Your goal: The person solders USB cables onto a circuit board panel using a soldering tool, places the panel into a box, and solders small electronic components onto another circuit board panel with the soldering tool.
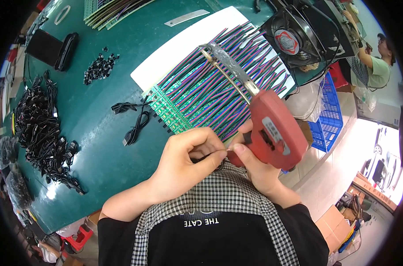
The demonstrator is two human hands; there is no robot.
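Holding a chunky red, grubby-nosed soldering gun point(279, 126), the right hand point(260, 170) is full; left hand point(186, 162) pinches black cable point(203, 158).

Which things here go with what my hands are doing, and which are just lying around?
Likely in the job:
red soldering gun in your right hand
black cable in your left hand
green circuit boards with coloured wires
cable pile

Probably lying about:
metal strip
red stool
blue crate

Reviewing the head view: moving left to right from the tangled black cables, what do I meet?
Tangled black cables → pile of small black connectors → left hand → right hand → blue plastic crate → co-worker in a pale green top.
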